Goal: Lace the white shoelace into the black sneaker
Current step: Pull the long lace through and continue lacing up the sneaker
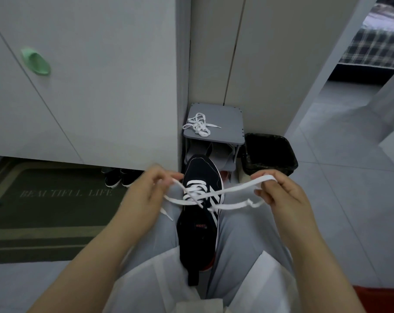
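While apart, left hand [151, 188] and right hand [283, 195] round shoelace [236, 186]

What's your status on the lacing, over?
Left hand pinching one end, right hand the other. White shoelace crossed over black sneaker, front eyelets laced. Nothing in the way.

Down on the floor at the left, the green doormat [51, 208] spells out "BEAUTIFUL LIFE" in pale capitals across its dark middle panel. On the black sneaker [199, 236], there's a small reddish wordmark inside near the tongue. It looks like "adidas", though it's blurred.
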The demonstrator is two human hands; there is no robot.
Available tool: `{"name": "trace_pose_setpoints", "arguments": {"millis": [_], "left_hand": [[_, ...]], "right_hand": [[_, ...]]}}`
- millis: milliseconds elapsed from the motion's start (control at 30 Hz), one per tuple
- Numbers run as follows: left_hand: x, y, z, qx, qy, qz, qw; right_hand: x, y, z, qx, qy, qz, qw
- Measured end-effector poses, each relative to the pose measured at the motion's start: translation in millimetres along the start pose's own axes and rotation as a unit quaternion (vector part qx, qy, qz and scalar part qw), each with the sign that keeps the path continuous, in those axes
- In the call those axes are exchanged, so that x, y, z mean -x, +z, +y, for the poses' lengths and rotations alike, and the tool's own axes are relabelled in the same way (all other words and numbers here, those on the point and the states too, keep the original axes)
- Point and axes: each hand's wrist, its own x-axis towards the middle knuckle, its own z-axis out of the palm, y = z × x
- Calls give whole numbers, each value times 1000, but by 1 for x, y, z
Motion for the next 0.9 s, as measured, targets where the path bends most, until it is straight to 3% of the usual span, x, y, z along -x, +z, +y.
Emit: {"name": "trace_pose_setpoints", "arguments": {"millis": [33, 100, 167, 200, 233, 300, 333, 400, 500, 567, 700, 800, 900], "left_hand": [[1, -4, 6, 115, -46, 25, 992], [0, -16, 12, 324, -97, 91, 937], [-1, -30, 13, 452, -102, 152, 873], [-3, -36, 13, 475, -106, 171, 857], [-3, -41, 11, 447, -106, 192, 867], [2, -43, 9, 219, -70, 219, 948], [5, -39, 8, 82, -34, 203, 975], [11, -25, 5, -78, 29, 110, 990], [10, 4, -2, -167, 95, -56, 980], [7, 25, -12, -228, 128, -109, 959], [2, 43, -19, -272, 86, -94, 954], [-1, 43, -23, -314, 117, -73, 939], [4, 38, -19, -203, 77, -68, 974]], "right_hand": [[0, 1, 3, 2, 9, 4, 1000], [0, 4, 10, 8, 22, 12, 1000], [-1, 7, 17, 13, 29, 10, 999], [-2, 7, 21, 13, 32, 8, 999], [-2, 7, 23, 7, 37, 9, 999], [-4, 6, 28, -16, 52, 24, 998], [-5, 5, 30, -30, 63, 34, 997], [-6, 6, 31, -56, 83, 39, 994], [-4, 6, 33, -64, 89, 17, 994], [-2, 4, 32, -76, 98, -3, 992], [-1, -2, 30, -181, 123, -13, 976], [0, -4, 33, -138, 116, -34, 983], [1, -5, 32, -92, 111, -38, 989]]}}
